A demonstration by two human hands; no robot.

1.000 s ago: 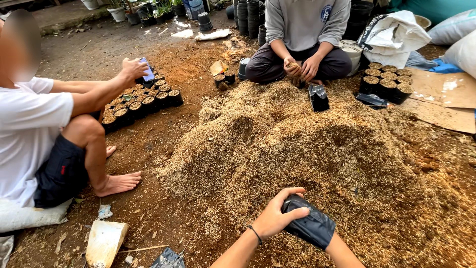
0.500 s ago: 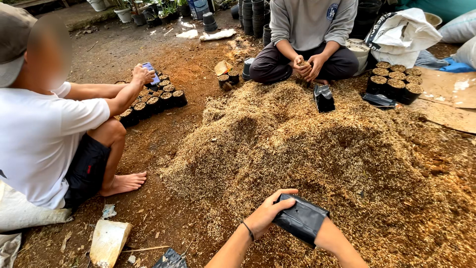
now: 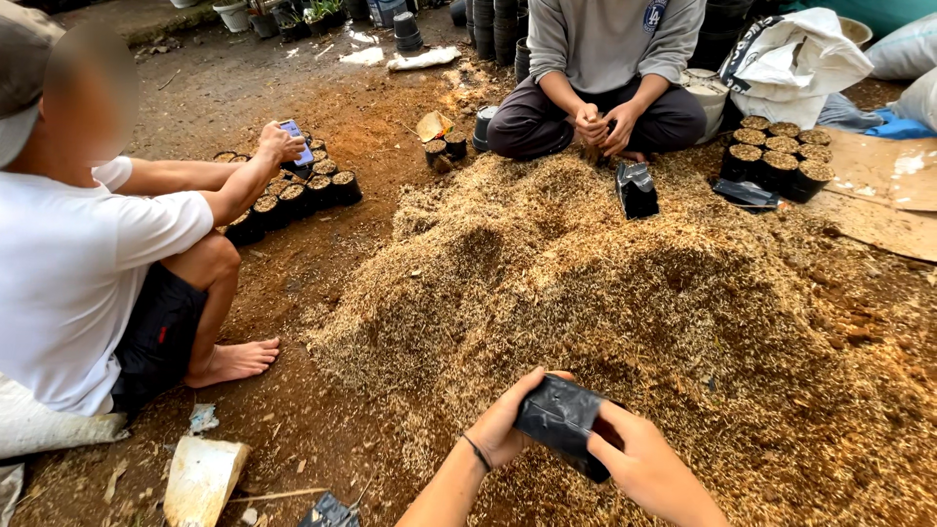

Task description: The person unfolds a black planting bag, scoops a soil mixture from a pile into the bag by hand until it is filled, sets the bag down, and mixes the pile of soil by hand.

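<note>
Head view, bottom centre: your left hand (image 3: 503, 429) and right hand (image 3: 639, 464) are both clamped on the black plastic bag (image 3: 564, 420), its long axis slanting from upper left down to lower right. Half a second ago only your left gripped it. Sawdust heap (image 3: 605, 283) rises just beyond; filled pots (image 3: 293, 195) sit upper left by a seated person (image 3: 88, 263).

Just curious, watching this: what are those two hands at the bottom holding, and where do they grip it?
A black plastic grow bag; left hand grips its left edge, right hand its right side.
</note>
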